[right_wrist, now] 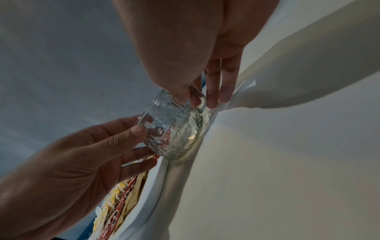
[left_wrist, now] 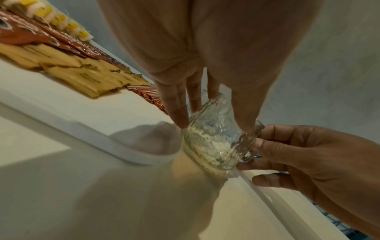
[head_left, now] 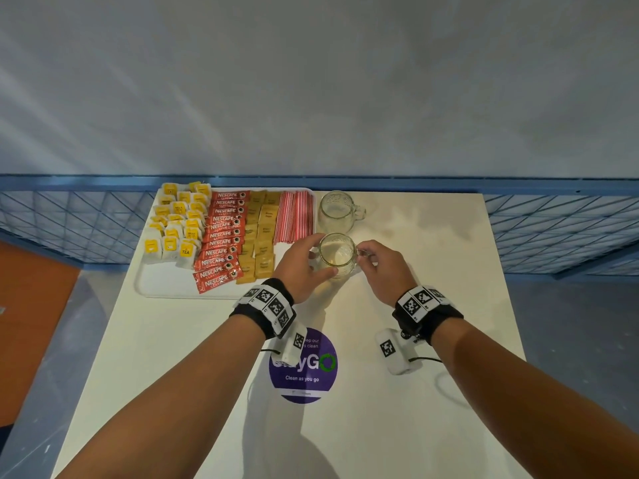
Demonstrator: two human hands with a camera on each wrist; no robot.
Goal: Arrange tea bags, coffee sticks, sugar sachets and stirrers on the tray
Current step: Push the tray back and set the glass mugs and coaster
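A white tray (head_left: 166, 285) at the table's back left holds rows of yellow tea bags (head_left: 176, 223), red coffee sticks (head_left: 221, 240), brown sugar sachets (head_left: 261, 233) and red-striped stirrers (head_left: 294, 216). Just right of the tray, both hands hold a small textured glass mug (head_left: 337, 255). My left hand (head_left: 316, 259) grips its body between thumb and fingers (left_wrist: 179, 105). My right hand (head_left: 363, 255) pinches the handle (right_wrist: 202, 99). The mug (right_wrist: 174, 129) has its base at the tray's right rim (right_wrist: 162, 178); whether it rests there I cannot tell.
A second glass mug (head_left: 337, 210) stands behind the held one, beside the stirrers. A round purple sticker (head_left: 304, 371) lies on the white table (head_left: 432, 236) near me. Blue mesh railing (head_left: 553, 233) runs along the table's back and sides.
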